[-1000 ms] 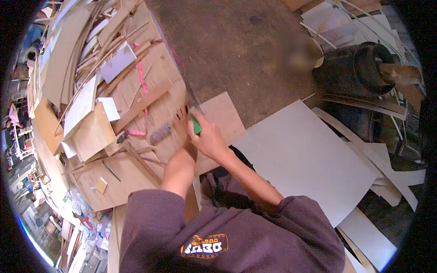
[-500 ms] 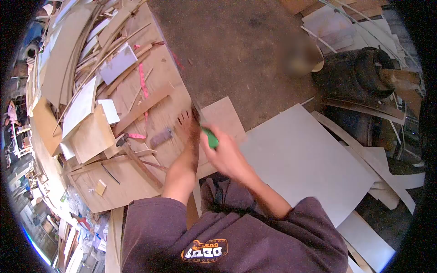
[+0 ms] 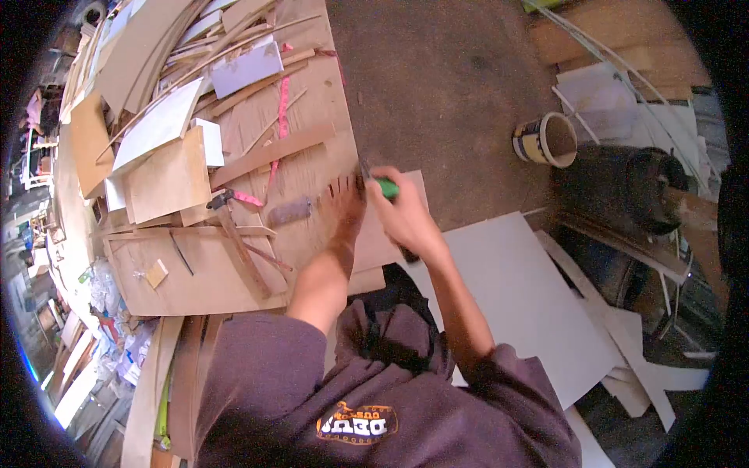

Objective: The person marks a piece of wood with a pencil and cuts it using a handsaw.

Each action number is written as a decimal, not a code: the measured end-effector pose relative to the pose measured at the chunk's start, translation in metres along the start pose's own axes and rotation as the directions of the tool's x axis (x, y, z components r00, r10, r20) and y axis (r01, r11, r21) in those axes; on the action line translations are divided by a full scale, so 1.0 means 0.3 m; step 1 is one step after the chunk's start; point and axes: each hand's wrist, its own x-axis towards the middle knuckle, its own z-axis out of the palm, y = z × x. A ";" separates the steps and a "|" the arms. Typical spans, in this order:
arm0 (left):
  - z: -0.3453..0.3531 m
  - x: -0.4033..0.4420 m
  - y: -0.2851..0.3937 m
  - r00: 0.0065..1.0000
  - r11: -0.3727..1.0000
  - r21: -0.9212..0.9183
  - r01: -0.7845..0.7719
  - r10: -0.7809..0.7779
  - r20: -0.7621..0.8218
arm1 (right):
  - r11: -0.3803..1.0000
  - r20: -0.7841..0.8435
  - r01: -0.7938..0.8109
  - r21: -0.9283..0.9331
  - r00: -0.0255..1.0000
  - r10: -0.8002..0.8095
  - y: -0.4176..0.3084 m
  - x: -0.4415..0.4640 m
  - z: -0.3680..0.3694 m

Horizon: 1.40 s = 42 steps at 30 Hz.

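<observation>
My left hand (image 3: 343,204) lies flat with spread fingers on the plywood sheet (image 3: 308,168), near its right edge. Just right of it, my right hand (image 3: 406,218) is closed around the green handle (image 3: 386,187) of a tool. A narrow dark part of this tool shows by the board edge, too blurred to identify. Beneath my right hand is a pale wood piece (image 3: 378,246). Left of my left hand lies a greyish roll-shaped object (image 3: 289,211).
A hammer (image 3: 242,249), a pink tape (image 3: 283,113) and wood offcuts (image 3: 160,129) lie on the left. A large white panel (image 3: 523,300) lies at the right. Further back are a bucket (image 3: 559,140) and a dark cylinder (image 3: 624,187).
The view has shifted, so the board and hammer appear turned. My right hand has moved back and forth along the board edge with the green-handled tool. My left hand stays on the board.
</observation>
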 end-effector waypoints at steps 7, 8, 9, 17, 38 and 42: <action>-0.113 0.001 0.012 0.999 0.998 0.054 -0.010 0.012 -0.033 | 1.000 0.002 0.020 0.000 1.000 -0.020 0.016 0.106 0.080; -0.065 -0.009 0.012 0.999 0.999 0.043 0.014 -0.012 -0.042 | 0.999 -0.001 0.031 -0.008 1.000 -0.031 0.035 0.103 0.064; -0.034 0.005 0.008 0.998 0.999 0.032 0.036 -0.034 -0.061 | 0.999 -0.003 0.042 -0.016 0.999 -0.042 0.015 0.090 0.049; -0.032 0.004 0.005 1.000 1.000 -0.013 0.022 -0.022 0.009 | 0.997 -0.042 -0.012 -0.070 0.999 0.009 0.053 0.117 0.023; -0.073 -0.049 0.020 0.992 0.997 0.070 0.030 -0.021 -0.126 | 0.991 0.024 -0.078 -0.106 0.996 0.081 0.044 0.234 0.061; -0.066 -0.035 0.019 0.996 0.995 -0.049 0.085 -0.085 0.004 | 0.984 0.097 -0.179 0.018 0.980 0.177 -0.255 -0.039 -0.097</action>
